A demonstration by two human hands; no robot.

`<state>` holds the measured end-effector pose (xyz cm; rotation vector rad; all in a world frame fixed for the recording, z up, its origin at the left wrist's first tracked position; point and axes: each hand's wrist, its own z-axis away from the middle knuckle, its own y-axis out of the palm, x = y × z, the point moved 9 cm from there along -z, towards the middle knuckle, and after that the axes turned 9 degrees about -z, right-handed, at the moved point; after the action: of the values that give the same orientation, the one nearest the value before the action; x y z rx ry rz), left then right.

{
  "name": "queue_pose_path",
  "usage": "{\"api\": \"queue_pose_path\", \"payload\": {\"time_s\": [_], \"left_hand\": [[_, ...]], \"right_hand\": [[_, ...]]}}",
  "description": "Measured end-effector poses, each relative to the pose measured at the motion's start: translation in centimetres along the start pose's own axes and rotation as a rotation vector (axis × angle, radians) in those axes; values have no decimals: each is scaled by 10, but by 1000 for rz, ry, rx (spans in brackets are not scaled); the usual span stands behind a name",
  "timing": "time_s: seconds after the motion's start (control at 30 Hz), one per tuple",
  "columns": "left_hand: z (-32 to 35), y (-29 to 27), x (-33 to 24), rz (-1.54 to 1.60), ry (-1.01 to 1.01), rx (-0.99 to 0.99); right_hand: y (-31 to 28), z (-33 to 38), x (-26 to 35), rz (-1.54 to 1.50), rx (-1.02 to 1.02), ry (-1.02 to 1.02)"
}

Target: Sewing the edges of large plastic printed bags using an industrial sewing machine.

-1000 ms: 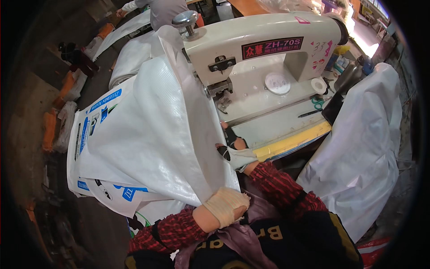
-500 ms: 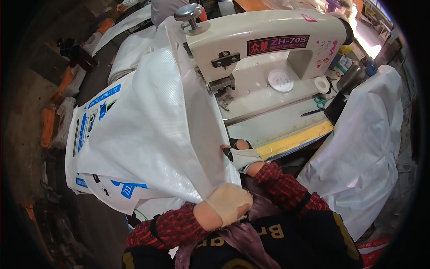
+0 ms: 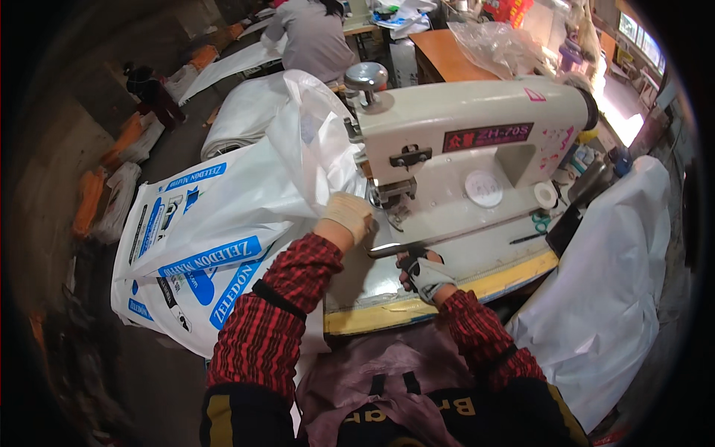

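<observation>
A large white woven bag (image 3: pixel 298 179) with blue printed panels lies left of a cream sewing machine (image 3: pixel 477 112). Its bunched upper part rises beside the machine's needle end. My left hand (image 3: pixel 348 214), in a cream glove, is closed on the bag's folds just left of the presser foot (image 3: pixel 395 192). At the front of the machine bed, my right hand (image 3: pixel 426 274) is curled in a pale glove with dark fingertips. A dark, narrow bar (image 3: pixel 393 250) shows by its fingers; whether the hand holds it is unclear.
A yellow strip (image 3: pixel 484 287) edges the table. Green scissors (image 3: pixel 541 222), a pen (image 3: pixel 527 238) and a white tape roll (image 3: pixel 545 195) lie right of the machine. White sheeting (image 3: pixel 603 298) hangs at right. Another person (image 3: pixel 316 41) in grey stands behind, near an orange-brown table (image 3: pixel 450 56).
My left hand has moved forward to the needle end, and the bag has shifted away and left, folding down. My right hand has left the bag's edge and curled over the machine bed.
</observation>
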<state>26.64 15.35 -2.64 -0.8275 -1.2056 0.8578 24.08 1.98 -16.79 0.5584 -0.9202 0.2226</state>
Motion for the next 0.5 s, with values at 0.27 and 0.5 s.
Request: {"api": "queue_pose_path", "payload": {"time_s": [0.27,0.5], "left_hand": [[128,-99,69,272,-41,-500],[247,-186,105,622,-46,-744]], "right_hand": [[10,20,12,87,72,16],[85,81,123,177,298,-564]]}}
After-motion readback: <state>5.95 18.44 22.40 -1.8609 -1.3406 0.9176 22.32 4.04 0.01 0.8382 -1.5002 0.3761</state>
